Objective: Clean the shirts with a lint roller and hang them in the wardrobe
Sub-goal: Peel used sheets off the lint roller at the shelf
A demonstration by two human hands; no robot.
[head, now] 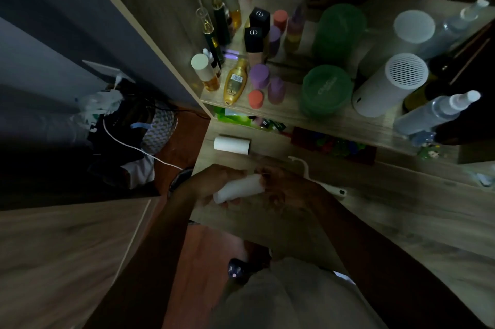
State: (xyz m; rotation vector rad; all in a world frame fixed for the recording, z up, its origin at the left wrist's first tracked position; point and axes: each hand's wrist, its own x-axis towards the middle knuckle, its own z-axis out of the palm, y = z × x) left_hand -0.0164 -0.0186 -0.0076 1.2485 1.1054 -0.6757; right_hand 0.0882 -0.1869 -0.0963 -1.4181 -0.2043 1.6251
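A white lint roll (238, 188) is held over the wooden dressing table (375, 210), with my left hand (214, 184) wrapped around its left end. At the roll's right end, my right hand (278, 181) has its fingers bunched; the motion blur hides exactly what they pinch. The white roller handle (308, 173) lies on the table just behind my right hand. A second white roll (232, 145) lies on its side farther back on the table. No shirt is in view.
A raised shelf (294, 114) in front of a mirror holds several bottles, a green tub (326, 90), a white cylinder (388, 84) and a spray bottle (439, 111). A dark bag (128, 125) with a white cable sits on the floor at left.
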